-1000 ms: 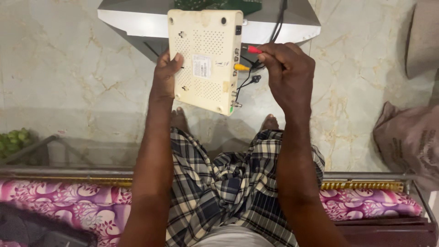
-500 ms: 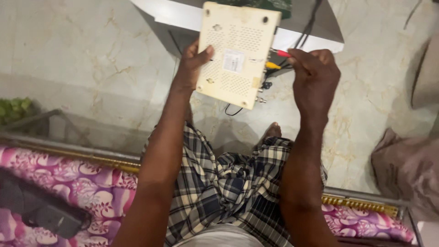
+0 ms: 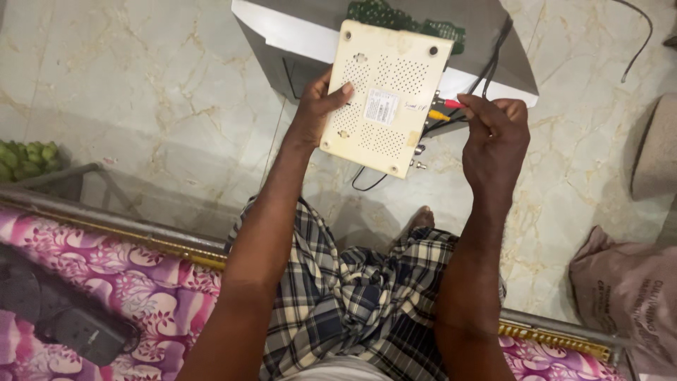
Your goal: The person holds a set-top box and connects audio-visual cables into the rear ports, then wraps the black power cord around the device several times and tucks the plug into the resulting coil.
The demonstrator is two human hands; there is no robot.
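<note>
Head view: left hand (image 3: 317,109) grips cream box (image 3: 384,95); right hand (image 3: 496,137) pinches red plug (image 3: 452,104)

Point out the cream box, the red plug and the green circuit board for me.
cream box (image 3: 384,95): head view, middle of its perforated underside, by the label.
red plug (image 3: 452,104): head view, red sleeve at the box's right edge, beside the right hand's fingers.
green circuit board (image 3: 384,14): head view, bare board above the box.

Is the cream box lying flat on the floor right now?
No, the left hand holds the cream box up above the floor, while the right hand grips the cables at its side.
</note>
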